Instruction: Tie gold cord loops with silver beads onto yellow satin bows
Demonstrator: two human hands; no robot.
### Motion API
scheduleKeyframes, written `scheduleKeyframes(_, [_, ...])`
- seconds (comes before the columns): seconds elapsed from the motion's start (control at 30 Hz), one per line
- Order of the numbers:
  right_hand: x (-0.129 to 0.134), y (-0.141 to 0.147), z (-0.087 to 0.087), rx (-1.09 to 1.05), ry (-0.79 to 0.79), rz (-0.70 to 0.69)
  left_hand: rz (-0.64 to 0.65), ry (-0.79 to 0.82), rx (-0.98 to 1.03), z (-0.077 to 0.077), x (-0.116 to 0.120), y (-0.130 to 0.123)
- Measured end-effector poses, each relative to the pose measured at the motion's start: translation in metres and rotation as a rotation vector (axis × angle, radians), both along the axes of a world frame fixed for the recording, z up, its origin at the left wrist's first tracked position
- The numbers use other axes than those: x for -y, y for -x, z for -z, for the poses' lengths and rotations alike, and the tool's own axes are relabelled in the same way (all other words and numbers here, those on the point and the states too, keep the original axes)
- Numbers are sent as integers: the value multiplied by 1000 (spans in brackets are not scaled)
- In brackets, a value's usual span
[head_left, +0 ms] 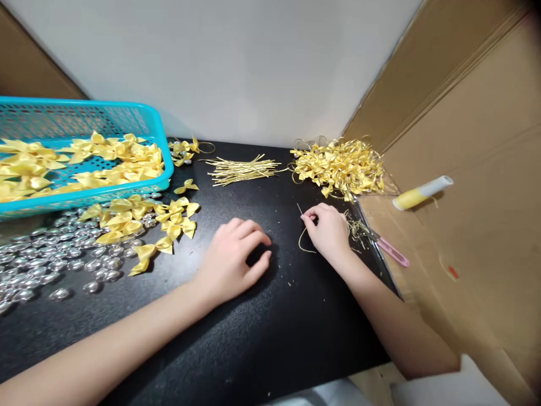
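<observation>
Pinches needle in right hand, holds left hand with thumb and fingertips apart, with looped bows heaped but loose bows, beads and cords unjoined.

The left hand and right hand are bare, and a pale sleeve ends near the right elbow.

Bows lie in the basket, beads before it.

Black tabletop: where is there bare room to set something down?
Mostly bare: between the forearms; between left hand and gold strips. Crowded: the left, with silver beads, yellow bows and blue basket; the far right, under the gold pile.
</observation>
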State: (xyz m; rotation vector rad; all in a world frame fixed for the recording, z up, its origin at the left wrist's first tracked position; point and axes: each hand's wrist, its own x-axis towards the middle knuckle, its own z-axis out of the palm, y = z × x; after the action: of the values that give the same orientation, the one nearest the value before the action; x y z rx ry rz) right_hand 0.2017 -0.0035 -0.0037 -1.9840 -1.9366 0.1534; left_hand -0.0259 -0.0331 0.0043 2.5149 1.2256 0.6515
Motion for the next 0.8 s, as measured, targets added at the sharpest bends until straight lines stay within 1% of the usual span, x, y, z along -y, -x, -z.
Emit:
scheduleKeyframes(0.07, [2, 3, 0, 21, -7, -40, 35, 33, 68, 4, 6, -9])
scheduleKeyframes(0.13, [4, 6, 1, 53, -14, -83, 21, 43, 101, 7, 7, -13])
scheduleKeyframes(0.27, [5, 8, 7, 98, 7, -129, -75, 5, 128, 12, 1, -11])
scheduleKeyframes(0.43, [4, 8, 17, 9, 9, -212, -208, -29, 139, 14, -5, -13])
scheduleKeyframes(0.6, [5, 12, 15, -60, 8, -267, -181, -53, 84, 16, -9, -15])
scheduleKeyframes(0.8, [12, 20, 12, -125, 4, -326, -163, -79, 136, 18, -12, -15])
